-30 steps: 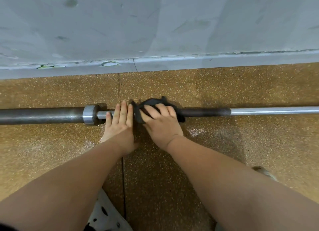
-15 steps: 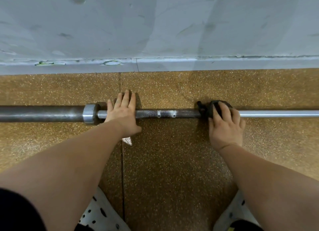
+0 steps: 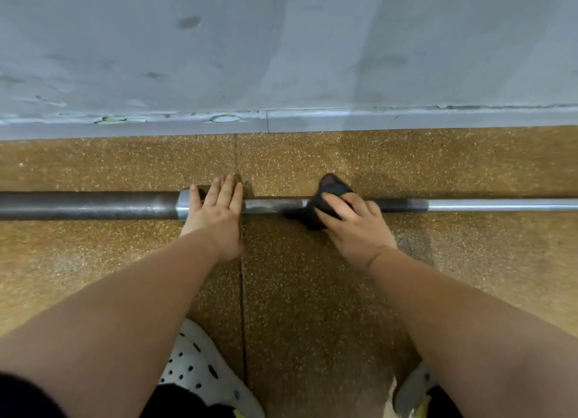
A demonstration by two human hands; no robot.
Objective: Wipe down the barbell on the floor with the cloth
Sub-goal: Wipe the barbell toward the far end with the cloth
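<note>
A long steel barbell (image 3: pixel 500 204) lies across the speckled brown floor, parallel to the wall, its thick dark sleeve (image 3: pixel 87 205) at the left. My left hand (image 3: pixel 215 212) rests flat on the bar just right of the silver collar, fingers together, pinning it down. My right hand (image 3: pixel 353 223) presses a dark cloth (image 3: pixel 328 198) around the shaft a little right of centre. The cloth bunches up above my fingers and hides the bar beneath it.
A grey concrete wall (image 3: pixel 281 58) with a low ledge runs close behind the bar. My white perforated shoes (image 3: pixel 200 370) show at the bottom, one under each arm. A floor joint (image 3: pixel 242 292) runs toward me between my hands.
My right hand slid the cloth out to the right along the shaft, then back left toward the centre. My left hand stayed by the collar.
</note>
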